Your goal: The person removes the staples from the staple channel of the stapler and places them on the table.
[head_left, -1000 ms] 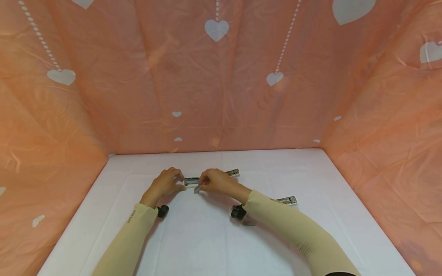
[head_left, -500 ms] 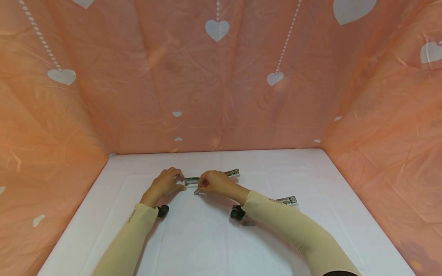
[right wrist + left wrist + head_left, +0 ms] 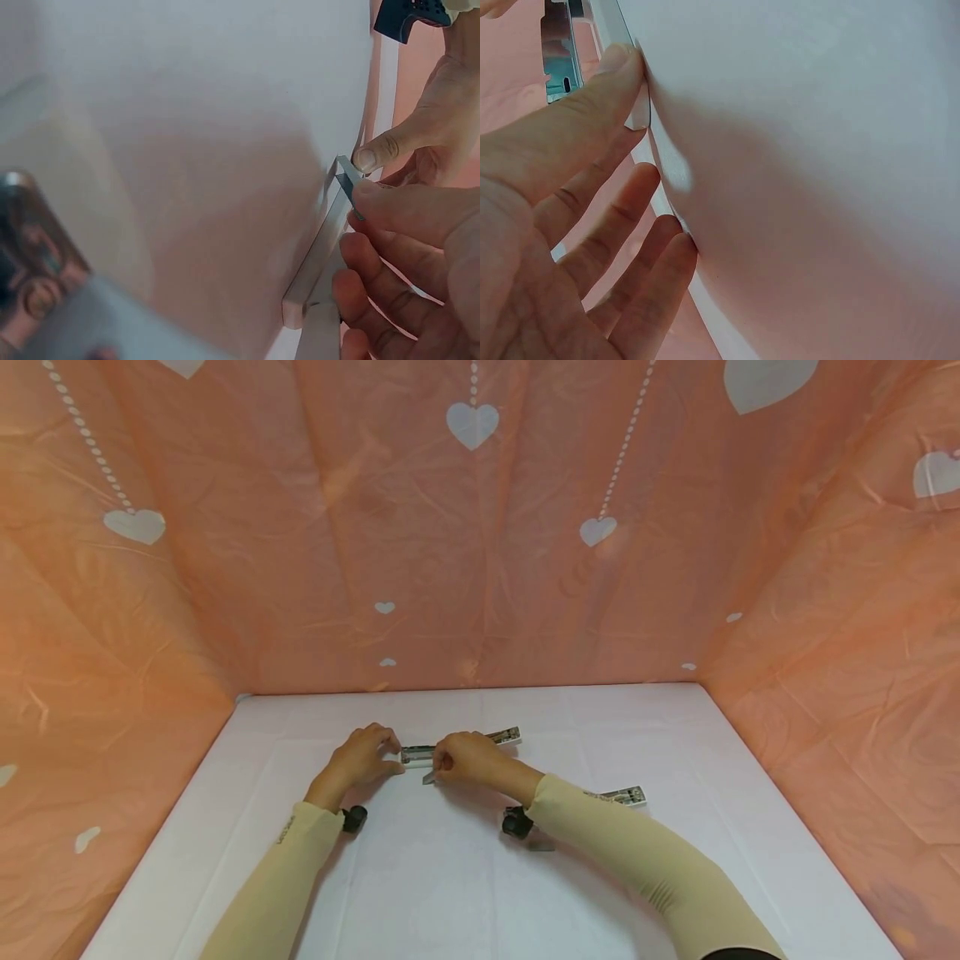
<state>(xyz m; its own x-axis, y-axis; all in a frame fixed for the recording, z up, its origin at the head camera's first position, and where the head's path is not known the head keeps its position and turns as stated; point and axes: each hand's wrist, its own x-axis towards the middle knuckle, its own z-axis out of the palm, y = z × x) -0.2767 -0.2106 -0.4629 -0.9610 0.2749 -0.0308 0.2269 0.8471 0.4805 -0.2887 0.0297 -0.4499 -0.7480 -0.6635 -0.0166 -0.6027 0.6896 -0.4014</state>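
My left hand (image 3: pixel 363 755) pinches the left end of a narrow white bar (image 3: pixel 417 757) with a metal channel along its top. In the left wrist view the thumb lies on the bar's side, the forefinger is partly hidden behind it, and the other fingers are spread loosely. Beside the same bar my right hand (image 3: pixel 472 758) pinches a small thin grey metal strip (image 3: pixel 347 180) between thumb and forefinger. The strip's tip (image 3: pixel 428 778) shows below that hand in the head view. Its contact with the bar cannot be made out. The right hand hides the bar's right part.
A second white bar (image 3: pixel 507 737) lies slanted behind the right hand. Another similar bar (image 3: pixel 628 796) is partly covered by the right forearm, with a flat grey piece (image 3: pixel 542 847) near it. A white cloth (image 3: pixel 420 885) covers the table; an orange curtain (image 3: pixel 525 610) stands behind.
The right hand has shifted slightly, and the tip of the metal strip has changed its angle a little. The left hand and the white bars have stayed in place.
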